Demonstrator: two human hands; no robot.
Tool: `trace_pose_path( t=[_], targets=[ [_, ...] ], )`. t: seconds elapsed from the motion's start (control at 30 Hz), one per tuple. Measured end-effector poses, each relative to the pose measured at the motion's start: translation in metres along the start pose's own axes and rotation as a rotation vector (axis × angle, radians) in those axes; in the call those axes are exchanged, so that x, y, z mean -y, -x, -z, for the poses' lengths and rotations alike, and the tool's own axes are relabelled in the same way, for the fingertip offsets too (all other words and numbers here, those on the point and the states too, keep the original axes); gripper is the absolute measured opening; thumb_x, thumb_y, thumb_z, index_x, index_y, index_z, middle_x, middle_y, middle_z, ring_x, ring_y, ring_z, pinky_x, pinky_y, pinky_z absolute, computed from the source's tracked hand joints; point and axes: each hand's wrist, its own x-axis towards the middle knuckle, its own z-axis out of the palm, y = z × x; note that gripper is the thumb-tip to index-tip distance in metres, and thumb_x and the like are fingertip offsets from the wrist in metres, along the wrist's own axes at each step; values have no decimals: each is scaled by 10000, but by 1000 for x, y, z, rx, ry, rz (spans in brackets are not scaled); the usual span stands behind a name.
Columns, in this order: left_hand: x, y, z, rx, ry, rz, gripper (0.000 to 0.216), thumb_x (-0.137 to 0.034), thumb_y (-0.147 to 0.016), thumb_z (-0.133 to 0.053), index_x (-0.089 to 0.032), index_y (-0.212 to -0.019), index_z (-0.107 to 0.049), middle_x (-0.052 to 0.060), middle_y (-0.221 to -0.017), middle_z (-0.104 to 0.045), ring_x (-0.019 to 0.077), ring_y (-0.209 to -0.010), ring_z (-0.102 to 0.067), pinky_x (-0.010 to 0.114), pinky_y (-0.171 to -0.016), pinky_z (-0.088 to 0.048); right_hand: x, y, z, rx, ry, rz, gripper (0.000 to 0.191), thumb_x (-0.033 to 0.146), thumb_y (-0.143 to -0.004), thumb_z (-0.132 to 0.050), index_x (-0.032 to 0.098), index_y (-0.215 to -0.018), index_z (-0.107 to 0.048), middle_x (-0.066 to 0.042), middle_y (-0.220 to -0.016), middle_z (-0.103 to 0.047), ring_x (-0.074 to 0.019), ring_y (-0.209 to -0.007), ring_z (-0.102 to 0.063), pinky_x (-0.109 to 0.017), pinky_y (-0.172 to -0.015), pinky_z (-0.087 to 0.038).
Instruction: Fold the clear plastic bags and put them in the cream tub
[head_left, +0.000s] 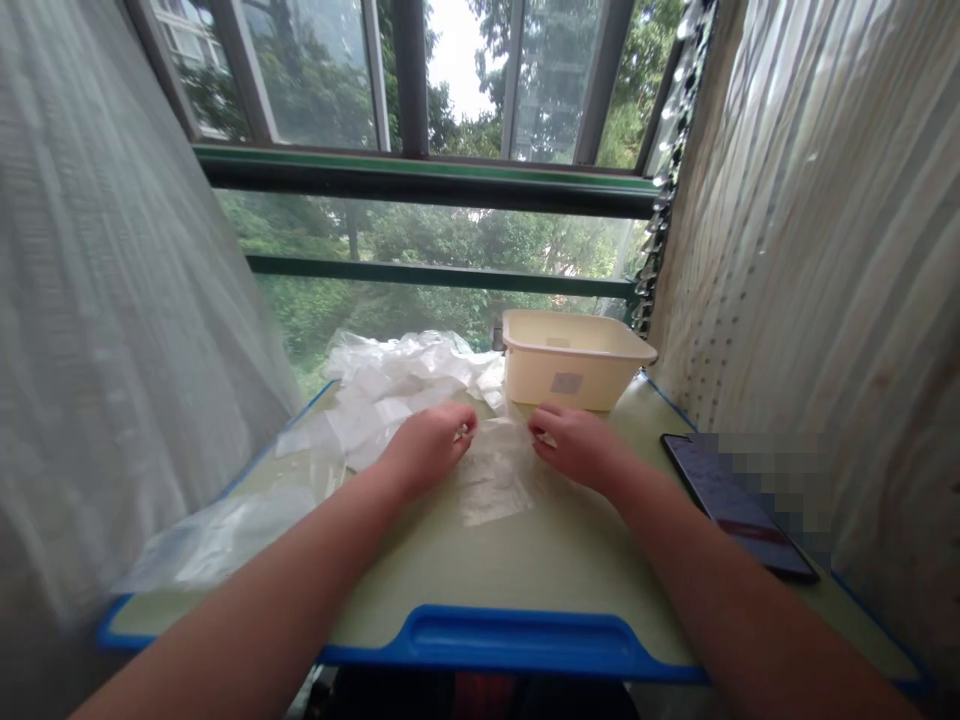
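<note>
A small clear plastic bag (pixel 496 480) lies between my hands over the middle of the table. My left hand (pixel 429 440) is closed, with thumb and fingers pinched at the bag's upper left edge. On the other side my right hand (pixel 576 446) is closed in a similar pinch at its upper right edge. The fingertips are slightly blurred, and the exact contact is hard to see. Just behind my left hand spreads a heap of white and clear thin plastic bags (pixel 405 372). Behind my right hand stands a cream plastic bin (pixel 536 378) with a small label on its front.
More clear plastic (pixel 232 530) lies flat at the table's left side. A dark phone or tablet (pixel 720 495), partly pixelated, rests at the right edge. The pale green table (pixel 480 570) has a blue rim with a tray groove in front. Curtains hang on both sides; windows are behind.
</note>
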Motion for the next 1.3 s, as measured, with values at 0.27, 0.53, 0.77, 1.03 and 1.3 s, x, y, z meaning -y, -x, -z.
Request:
trace_pose_path(
  t=[0.27,0.53,0.77,1.03,1.3],
  targets=[
    [-26,20,11,187,-337,-159,122,-93,-640,-470,-183,-716,-503,56,-848,-555,193,-752,-516,299,-667,-399,4,3,-4,114,126,64,104,160,-738,-477,200,-782,-562,-31,-840,-565,-141,-705,-503,-233,-540,-253],
    [-26,26,23,259,-25,-80,169,-306,-652,-571,-211,-791,-549,25,-928,-550,190,-820,-526,287,-734,-415,-9,2,-10,157,-156,40,186,134,-668,-501,183,-798,-625,-30,-807,-585,-129,-675,-508,-210,-601,-348],
    [-21,23,14,197,1,36,316,-452,-759,-491,-221,-965,-554,52,-981,-566,217,-872,-547,318,-751,-426,-14,6,4,297,-352,-28,392,139,-624,-525,194,-993,-644,-36,-873,-635,-154,-727,-563,-220,-639,-413],
    [-23,24,12,270,21,21,331,-480,-751,-510,-232,-959,-578,40,-953,-581,209,-843,-561,306,-730,-432,0,4,6,182,-404,30,275,229,-748,-487,198,-947,-674,-60,-992,-605,-188,-905,-552,-277,-828,-407],
    [-26,28,17,305,60,-9,678,-596,-619,-600,-229,-1174,-474,54,-1131,-541,234,-1015,-509,326,-846,-409,14,9,14,225,-430,180,297,320,-640,-667,256,-929,-681,-29,-1045,-589,-225,-1042,-463,-339,-927,-334]
  ],
)
